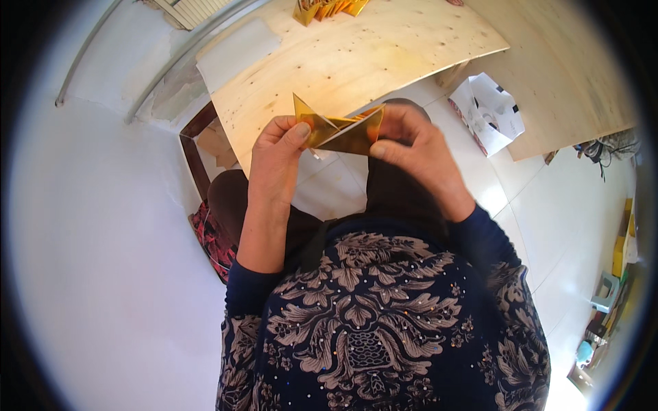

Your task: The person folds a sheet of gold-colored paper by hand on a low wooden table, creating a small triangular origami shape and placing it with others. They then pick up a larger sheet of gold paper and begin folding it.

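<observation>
Between my two hands is a folded gold paper piece (351, 139), shiny, with a pointed corner standing up at its left and another at its right. Pale paper edges cross at its middle. My left hand (279, 140) pinches the left end, thumb on the near face. At the right end, my right hand (411, 140) grips it with the thumb in front and the fingers behind, partly hidden. The piece is held in the air over my lap, just short of the wooden table's near edge.
A plywood table (329, 65) stretches out ahead. Several gold folded papers (329, 9) stand in a row at its far edge. A white paper bag (488, 116) is on the tiled floor at the right. Beside my left leg is a red-and-black patterned cloth (211, 236).
</observation>
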Tool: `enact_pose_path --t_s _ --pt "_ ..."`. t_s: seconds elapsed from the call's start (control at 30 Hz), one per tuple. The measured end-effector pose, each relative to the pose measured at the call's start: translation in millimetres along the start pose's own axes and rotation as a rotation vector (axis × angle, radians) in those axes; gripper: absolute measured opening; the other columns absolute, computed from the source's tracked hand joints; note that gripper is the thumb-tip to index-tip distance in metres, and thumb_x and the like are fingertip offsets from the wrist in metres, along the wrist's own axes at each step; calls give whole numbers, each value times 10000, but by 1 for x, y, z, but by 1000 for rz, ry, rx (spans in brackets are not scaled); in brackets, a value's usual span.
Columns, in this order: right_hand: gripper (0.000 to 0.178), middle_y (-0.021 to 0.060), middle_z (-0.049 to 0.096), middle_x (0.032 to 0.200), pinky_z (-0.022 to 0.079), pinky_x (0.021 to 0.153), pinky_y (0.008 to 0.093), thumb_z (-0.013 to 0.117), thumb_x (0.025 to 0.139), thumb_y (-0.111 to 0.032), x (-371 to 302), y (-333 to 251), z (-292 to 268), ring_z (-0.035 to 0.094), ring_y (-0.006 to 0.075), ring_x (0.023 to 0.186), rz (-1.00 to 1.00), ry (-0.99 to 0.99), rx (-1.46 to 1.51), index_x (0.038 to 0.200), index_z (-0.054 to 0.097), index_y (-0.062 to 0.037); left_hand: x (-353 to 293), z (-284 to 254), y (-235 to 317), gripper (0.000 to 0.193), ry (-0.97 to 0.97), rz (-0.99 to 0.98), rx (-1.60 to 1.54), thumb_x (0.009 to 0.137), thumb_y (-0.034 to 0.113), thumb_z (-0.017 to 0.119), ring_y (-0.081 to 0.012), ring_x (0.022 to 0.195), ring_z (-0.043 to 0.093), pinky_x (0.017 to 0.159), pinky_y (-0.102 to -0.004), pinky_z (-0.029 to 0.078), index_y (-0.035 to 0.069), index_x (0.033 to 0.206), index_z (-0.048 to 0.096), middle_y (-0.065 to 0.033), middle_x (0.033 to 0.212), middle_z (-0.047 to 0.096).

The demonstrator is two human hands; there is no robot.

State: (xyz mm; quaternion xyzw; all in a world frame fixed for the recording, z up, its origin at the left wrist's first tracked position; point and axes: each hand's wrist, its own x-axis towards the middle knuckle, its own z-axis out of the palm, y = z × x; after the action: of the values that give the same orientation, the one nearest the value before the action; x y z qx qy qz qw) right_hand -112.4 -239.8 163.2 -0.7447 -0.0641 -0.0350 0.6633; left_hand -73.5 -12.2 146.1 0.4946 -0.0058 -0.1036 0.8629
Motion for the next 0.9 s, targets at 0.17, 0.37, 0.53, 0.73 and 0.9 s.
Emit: enact_pose_path --t_s 0.17,0.37,0.53,0.73,0.9 --pt "204 29 635 881 464 701 203 717 887 -144 1 17 30 570 70 786 41 -1 122 993 671 24 -4 -9 2 195 66 81 70 847 81 725 -96 794 577 770 -233 464 8 1016 659 -39 908 676" --pt "175 -7 617 861 437 702 200 655 932 -142 12 14 45 532 49 787 58 -98 90 995 667 22 0 -30 11 146 152 153 256 836 97 744 -90 771 597 767 -232 472 8 937 687 -39 863 689" --pt "242 25 639 801 461 666 222 664 921 -191 39 43 69 561 64 737 211 -82 208 1028 654 26 14 -57 -1 105 230 73 185 850 99 724 -87 758 590 740 -229 469 23 908 681 -31 851 683" --pt "339 69 668 757 486 628 283 729 840 -249 94 98 111 626 150 672 192 15 -152 1064 627 -16 50 -111 -19 160 458 86 561 851 125 701 -159 839 603 794 -282 475 16 967 677 -69 917 669" --pt "370 90 695 784 510 660 384 723 817 -254 120 131 125 671 283 726 253 42 -521 1101 593 -56 59 -121 -61 409 171 796 1603 833 177 688 -317 1055 593 899 -441 466 0 1192 599 -151 1156 612"
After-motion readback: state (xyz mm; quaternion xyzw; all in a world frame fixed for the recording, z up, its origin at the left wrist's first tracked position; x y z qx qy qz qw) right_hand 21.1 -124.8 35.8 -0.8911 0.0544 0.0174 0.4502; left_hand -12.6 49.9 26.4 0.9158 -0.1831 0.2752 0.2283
